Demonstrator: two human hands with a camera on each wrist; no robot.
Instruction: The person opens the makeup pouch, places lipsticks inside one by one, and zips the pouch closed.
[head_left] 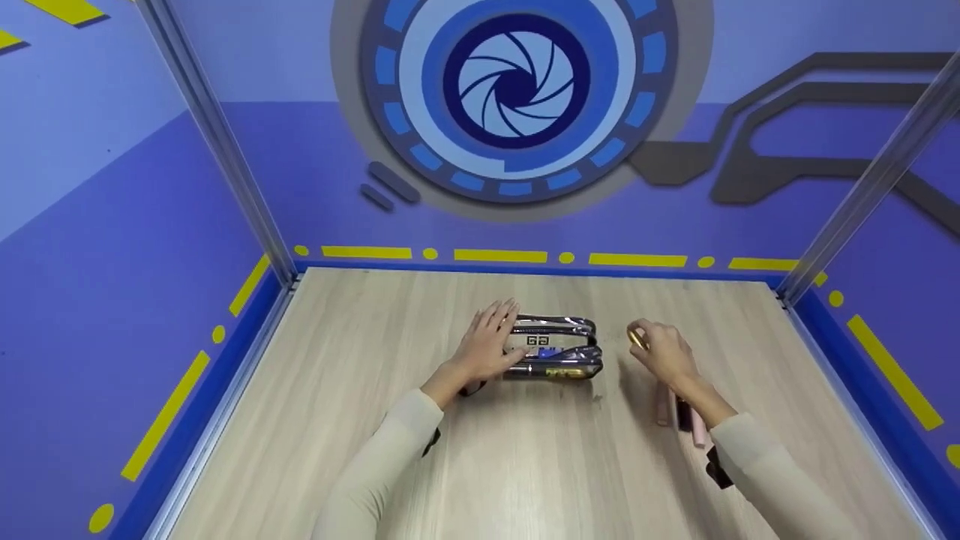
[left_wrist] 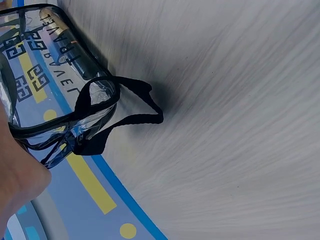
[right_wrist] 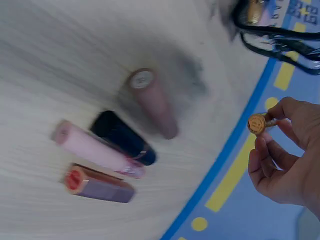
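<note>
A clear pouch (head_left: 536,341) with black trim and a square logo lies on the wooden table, a gold-and-dark cosmetic tube (left_wrist: 62,45) showing through its side. My left hand (head_left: 486,341) rests across the pouch's left end, fingers extended towards its far edge and thumb along the near side. To the right of the pouch, my right hand (head_left: 664,352) pinches a small gold cosmetic tube (right_wrist: 256,123) between thumb and fingertips, held above the table. The round end of that tube faces the right wrist camera.
Under my right forearm are a mauve tube (right_wrist: 156,107), a black tube (right_wrist: 125,137), a pink tube (right_wrist: 95,147) and a brown tube (right_wrist: 100,185) with a red end. A black strap loop (left_wrist: 150,105) sticks out from the pouch. Blue panels (head_left: 300,172) enclose the table.
</note>
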